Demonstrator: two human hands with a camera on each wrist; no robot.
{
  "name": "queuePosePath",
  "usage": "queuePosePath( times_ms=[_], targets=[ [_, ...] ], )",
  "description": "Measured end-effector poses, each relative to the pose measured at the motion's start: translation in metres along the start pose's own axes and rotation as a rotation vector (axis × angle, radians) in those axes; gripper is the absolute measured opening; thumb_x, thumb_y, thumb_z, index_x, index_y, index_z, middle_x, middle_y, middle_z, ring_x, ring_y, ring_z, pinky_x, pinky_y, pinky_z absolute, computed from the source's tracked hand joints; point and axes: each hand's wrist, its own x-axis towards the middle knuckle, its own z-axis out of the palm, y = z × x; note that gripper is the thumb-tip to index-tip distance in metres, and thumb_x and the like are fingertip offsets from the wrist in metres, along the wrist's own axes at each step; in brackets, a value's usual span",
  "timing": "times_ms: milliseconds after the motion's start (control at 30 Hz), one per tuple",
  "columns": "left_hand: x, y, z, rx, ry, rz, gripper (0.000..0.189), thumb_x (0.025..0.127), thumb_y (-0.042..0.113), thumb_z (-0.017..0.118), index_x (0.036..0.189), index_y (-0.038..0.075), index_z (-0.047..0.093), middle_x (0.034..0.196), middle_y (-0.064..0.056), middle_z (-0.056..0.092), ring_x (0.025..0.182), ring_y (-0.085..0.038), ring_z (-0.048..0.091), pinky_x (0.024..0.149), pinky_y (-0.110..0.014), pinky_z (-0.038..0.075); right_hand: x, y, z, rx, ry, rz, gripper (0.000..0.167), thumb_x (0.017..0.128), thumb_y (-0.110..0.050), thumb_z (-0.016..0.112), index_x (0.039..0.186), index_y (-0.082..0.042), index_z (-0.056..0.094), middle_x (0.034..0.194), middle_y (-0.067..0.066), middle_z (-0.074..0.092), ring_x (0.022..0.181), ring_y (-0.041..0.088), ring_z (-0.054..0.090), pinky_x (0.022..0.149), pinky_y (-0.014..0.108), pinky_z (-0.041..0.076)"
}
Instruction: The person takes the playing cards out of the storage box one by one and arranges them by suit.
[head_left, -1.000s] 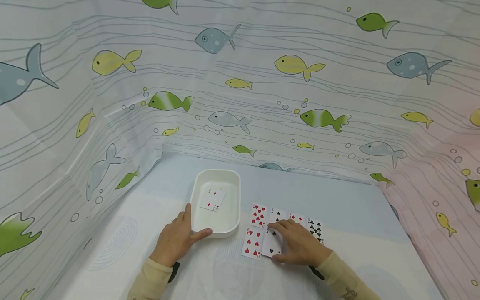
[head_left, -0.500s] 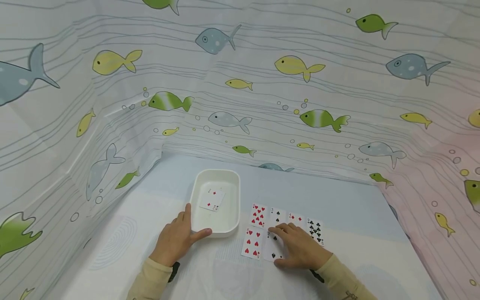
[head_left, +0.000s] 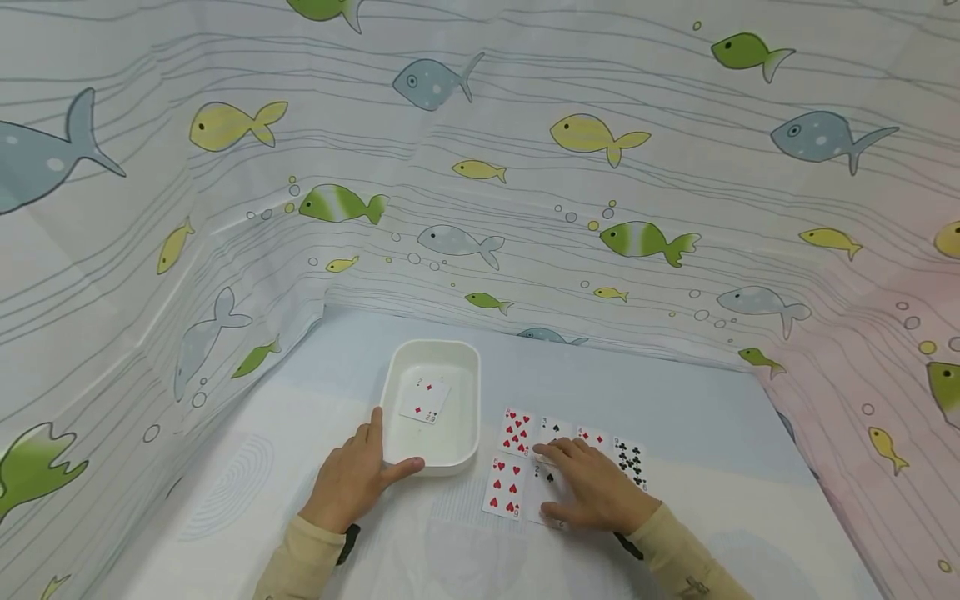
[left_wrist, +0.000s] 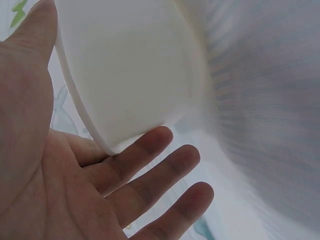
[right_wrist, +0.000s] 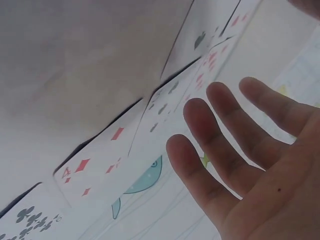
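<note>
Loose right hand [head_left: 596, 487] has drawn the spade two [head_left: 542, 493] nearer, still right of the tub [head_left: 478, 417] the relaxed left hand [head_left: 348, 479] touches.

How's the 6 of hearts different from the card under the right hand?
The 6 of hearts has red hearts, but the 2 of spades under the right hand has black spades. The 6 of hearts is all uncovered, while the 2 of spades is partly hidden by that hand. Both are white playing cards, face up.
</note>
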Motion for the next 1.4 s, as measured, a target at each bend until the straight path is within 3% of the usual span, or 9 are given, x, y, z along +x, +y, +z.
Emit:
queuePosePath(
  times_ms=[200, 533, 867, 1167, 1400],
  targets=[
    [0.0, 0.0, 0.0, -0.001, -0.002, 0.0, 0.112, 0.085, 0.067, 0.068, 0.149, -0.017, 0.031, 0.122, -0.029, 0.06, 0.091, -0.038, 0.065, 0.078, -0.051, 0.053, 0.011, -0.001, -0.002, 0.033, 0.028, 0.028, 0.07, 0.088, -0.045, 0.076, 0.146, -0.013, 0.052, 0.135, 0.004, 0.059, 0.124, 0.026, 0.057, 0.107, 0.051, 0.043],
    [0.001, -0.001, 0.002, 0.005, 0.01, 0.005, 0.113, 0.085, 0.069, 0.067, 0.149, -0.017, 0.032, 0.119, -0.028, 0.061, 0.085, -0.035, 0.064, 0.075, -0.05, 0.054, 0.033, -0.007, -0.003, 0.068, 0.101, 0.019, 0.068, 0.091, -0.044, 0.074, 0.148, -0.015, 0.05, 0.137, 0.001, 0.058, 0.124, 0.019, 0.056, 0.101, 0.042, 0.048],
    [0.001, -0.002, 0.003, 0.006, 0.016, 0.005, 0.113, 0.084, 0.07, 0.067, 0.149, -0.017, 0.032, 0.118, -0.028, 0.061, 0.083, -0.035, 0.064, 0.075, -0.05, 0.054, 0.06, -0.017, -0.002, 0.155, 0.103, 0.075, 0.065, 0.095, -0.043, 0.07, 0.151, -0.02, 0.047, 0.141, -0.003, 0.054, 0.13, 0.014, 0.05, 0.103, 0.037, 0.048],
    [0.001, -0.001, 0.003, 0.002, 0.0, -0.008, 0.113, 0.084, 0.069, 0.068, 0.149, -0.016, 0.031, 0.12, -0.029, 0.061, 0.086, -0.036, 0.064, 0.077, -0.05, 0.054, 0.087, -0.029, -0.011, 0.214, 0.126, 0.031, 0.064, 0.096, -0.038, 0.07, 0.15, -0.012, 0.047, 0.137, 0.004, 0.056, 0.11, 0.018, 0.06, 0.091, 0.034, 0.054],
    [0.001, -0.002, 0.003, 0.007, -0.01, -0.009, 0.116, 0.084, 0.07, 0.067, 0.149, -0.018, 0.03, 0.12, -0.03, 0.06, 0.086, -0.037, 0.065, 0.077, -0.051, 0.054, 0.112, -0.036, -0.013, 0.266, 0.102, 0.07, 0.064, 0.096, -0.038, 0.07, 0.15, -0.014, 0.047, 0.141, 0.003, 0.054, 0.115, 0.019, 0.061, 0.092, 0.032, 0.053]
  ],
)
